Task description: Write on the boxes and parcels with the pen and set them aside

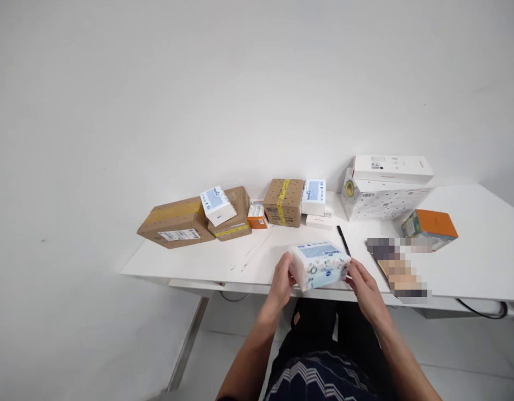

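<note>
Between my two hands is a white-and-blue tissue pack (321, 264), tilted at the table's front edge. My left hand (282, 281) grips its left end, fingers partly behind it. At the right end, my right hand (363, 281) pinches the corner. Just behind the pack lies a black pen (343, 240). A similar pack (218, 205) rests on a cardboard box (236, 209), and another pack (314, 196) stands on a small white box (318, 221) near the wall.
Along the white table's (198, 264) back are a long cardboard box (173, 223), an orange-and-white box (257, 214) and a yellow-taped box (284, 203). To the right sit a spotted white box (384, 200), a narrow white box (393, 169), an orange box (435, 223) and a blurred flat item (397, 267).
</note>
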The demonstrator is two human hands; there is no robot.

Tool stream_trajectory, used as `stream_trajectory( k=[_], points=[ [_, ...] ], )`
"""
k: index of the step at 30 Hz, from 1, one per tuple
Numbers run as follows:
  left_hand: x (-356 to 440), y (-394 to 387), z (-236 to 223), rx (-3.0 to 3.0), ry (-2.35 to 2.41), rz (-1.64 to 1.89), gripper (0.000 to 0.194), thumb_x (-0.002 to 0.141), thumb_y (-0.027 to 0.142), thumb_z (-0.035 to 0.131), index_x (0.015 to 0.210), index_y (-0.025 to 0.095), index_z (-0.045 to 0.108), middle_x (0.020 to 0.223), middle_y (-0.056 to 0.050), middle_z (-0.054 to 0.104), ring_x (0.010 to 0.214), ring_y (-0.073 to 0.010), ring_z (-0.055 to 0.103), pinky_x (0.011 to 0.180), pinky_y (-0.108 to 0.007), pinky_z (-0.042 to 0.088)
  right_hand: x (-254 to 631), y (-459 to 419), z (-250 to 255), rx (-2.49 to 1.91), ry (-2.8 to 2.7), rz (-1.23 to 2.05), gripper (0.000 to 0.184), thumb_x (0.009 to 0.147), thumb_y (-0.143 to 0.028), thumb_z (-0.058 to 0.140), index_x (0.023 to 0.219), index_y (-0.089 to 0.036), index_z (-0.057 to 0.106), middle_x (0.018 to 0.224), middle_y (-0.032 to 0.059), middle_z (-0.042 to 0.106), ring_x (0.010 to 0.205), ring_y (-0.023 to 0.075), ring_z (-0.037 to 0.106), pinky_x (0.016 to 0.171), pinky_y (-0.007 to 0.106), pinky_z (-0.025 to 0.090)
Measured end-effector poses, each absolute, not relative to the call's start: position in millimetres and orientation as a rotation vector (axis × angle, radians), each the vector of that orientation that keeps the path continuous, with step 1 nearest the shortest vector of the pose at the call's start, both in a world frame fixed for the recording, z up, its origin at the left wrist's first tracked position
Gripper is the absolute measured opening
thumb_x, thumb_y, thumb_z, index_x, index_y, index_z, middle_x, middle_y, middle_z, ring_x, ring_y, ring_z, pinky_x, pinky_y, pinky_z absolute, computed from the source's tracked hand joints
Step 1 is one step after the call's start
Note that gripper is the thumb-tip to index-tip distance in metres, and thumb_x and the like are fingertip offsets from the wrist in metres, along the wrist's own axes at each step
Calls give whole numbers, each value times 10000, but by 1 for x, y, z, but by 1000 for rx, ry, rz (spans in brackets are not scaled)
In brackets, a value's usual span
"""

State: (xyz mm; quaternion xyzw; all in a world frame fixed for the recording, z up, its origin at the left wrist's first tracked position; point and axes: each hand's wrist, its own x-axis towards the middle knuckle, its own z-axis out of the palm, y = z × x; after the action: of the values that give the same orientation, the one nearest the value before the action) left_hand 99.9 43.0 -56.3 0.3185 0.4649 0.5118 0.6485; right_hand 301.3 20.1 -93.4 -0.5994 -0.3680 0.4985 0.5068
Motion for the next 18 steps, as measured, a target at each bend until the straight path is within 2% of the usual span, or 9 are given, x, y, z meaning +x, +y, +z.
stream_trajectory(
  k=[3, 6, 8, 10, 12, 16, 18],
  points=[
    [98, 40, -47, 849, 1036, 1189, 485, 804, 510, 620, 1172, 200, 567, 916, -25, 619, 662, -111, 565, 500, -201, 487, 288, 14, -104, -1388, -740, 1320, 522, 758, -554, 639, 1164, -227, 611, 1165, 55, 672, 1006, 242, 641, 788, 327, 565],
    [97, 37, -38, 1037, 1117, 1154, 528, 818, 464, 627, 1260, 195, 523, 841, -11, 610, 554, -76, 509, 476, -196, 483, 273, 7, -109, -1371, -710, 1386, 542, 763, -549, 625, 1166, -189, 592, 978, 57, 704, 875, 230, 663, 733, 335, 574],
    [97, 36, -36, 1127, 1175, 1142, 535, 833, 469, 606, 1271, 175, 520, 843, -24, 607, 543, -72, 505, 473, -196, 485, 268, 3, -110, -1429, -766, 1384, 635, 785, -559, 581, 1264, -145, 526, 849, 55, 699, 787, 229, 666, 699, 347, 567],
    [98, 36, -36, 1178, 1212, 1141, 530, 847, 478, 581, 1271, 167, 523, 901, -46, 605, 537, -66, 503, 466, -199, 483, 268, 2, -110, -1518, -910, 1317, 738, 826, -561, 512, 1404, -119, 386, 750, 35, 681, 688, 220, 656, 662, 352, 547],
    [100, 36, -39, 1216, 1241, 1143, 517, 859, 483, 561, 1270, 173, 526, 961, -63, 596, 532, -62, 497, 455, -202, 477, 271, 2, -110, -1613, -1104, 1202, 745, 862, -544, 453, 1464, -133, 299, 716, 20, 672, 635, 210, 642, 659, 351, 524],
    [106, 35, -45, 1332, 1310, 1185, 467, 860, 479, 566, 1241, 209, 561, 1038, -76, 574, 605, -82, 526, 489, -204, 484, 280, 4, -110, -1691, -1357, 1063, 623, 871, -520, 436, 1359, -134, 459, 717, 36, 668, 682, 223, 648, 671, 344, 503],
    [109, 34, -46, 1338, 1316, 1214, 450, 871, 482, 552, 1228, 210, 566, 1009, -72, 586, 623, -92, 540, 510, -206, 488, 282, 4, -111, -1654, -1372, 1051, 600, 879, -502, 431, 1343, -123, 464, 694, 23, 639, 635, 207, 620, 638, 331, 497]
  ],
)
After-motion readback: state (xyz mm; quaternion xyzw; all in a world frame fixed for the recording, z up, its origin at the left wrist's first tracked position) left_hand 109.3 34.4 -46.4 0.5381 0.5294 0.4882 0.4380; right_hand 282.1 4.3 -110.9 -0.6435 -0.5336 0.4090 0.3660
